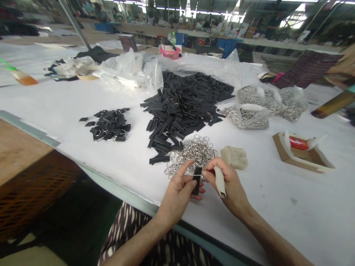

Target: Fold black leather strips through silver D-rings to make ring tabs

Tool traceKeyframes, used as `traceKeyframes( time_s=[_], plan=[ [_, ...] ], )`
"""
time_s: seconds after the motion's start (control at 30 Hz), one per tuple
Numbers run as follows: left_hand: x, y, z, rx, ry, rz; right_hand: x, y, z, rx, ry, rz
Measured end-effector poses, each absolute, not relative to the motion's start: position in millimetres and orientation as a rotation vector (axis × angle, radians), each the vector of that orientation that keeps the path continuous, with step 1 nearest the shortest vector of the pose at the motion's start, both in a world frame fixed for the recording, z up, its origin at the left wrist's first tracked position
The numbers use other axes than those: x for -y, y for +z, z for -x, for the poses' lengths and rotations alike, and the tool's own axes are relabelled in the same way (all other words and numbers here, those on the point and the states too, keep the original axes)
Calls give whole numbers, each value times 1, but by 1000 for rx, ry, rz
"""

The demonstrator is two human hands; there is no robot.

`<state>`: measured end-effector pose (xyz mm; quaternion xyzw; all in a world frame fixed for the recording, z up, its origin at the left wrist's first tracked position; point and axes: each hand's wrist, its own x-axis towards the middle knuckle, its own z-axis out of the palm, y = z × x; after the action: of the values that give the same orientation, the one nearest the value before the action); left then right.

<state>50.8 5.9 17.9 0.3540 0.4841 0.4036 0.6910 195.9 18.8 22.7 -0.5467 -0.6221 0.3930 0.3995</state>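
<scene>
My left hand (177,192) pinches a short black fabric strip (196,183) between thumb and fingers, just in front of the ring pile. Across the strip's upper part lies a thin metal ring (197,174). The fingertips of my right hand (229,184) are closed at the ring's right side. That same hand also keeps a pale, tube-like piece (220,181) against its palm; its exact kind I cannot tell. Loose metal rings (196,149) are heaped behind both hands. Beyond them spreads a big pile of black strips (185,99).
Left on the white table (63,99) is a smaller heap of strips with rings (111,125). A whitish block (234,157) sits right of my hands, near a cardboard tray (299,162). Bags of rings (252,116) and clear plastic (133,70) lie farther back.
</scene>
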Motion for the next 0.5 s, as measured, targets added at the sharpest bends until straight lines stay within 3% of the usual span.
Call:
traceKeyframes(
  time_s=[0.27, 0.5],
  plan=[
    [-10, 9, -44, -941, 883, -477, -13, 7, -197, 1790, 636, 1218],
    [-13, 9, -38, -912, 1035, -238, -14, 12, -192, 2305, 343, 852]
  ],
)
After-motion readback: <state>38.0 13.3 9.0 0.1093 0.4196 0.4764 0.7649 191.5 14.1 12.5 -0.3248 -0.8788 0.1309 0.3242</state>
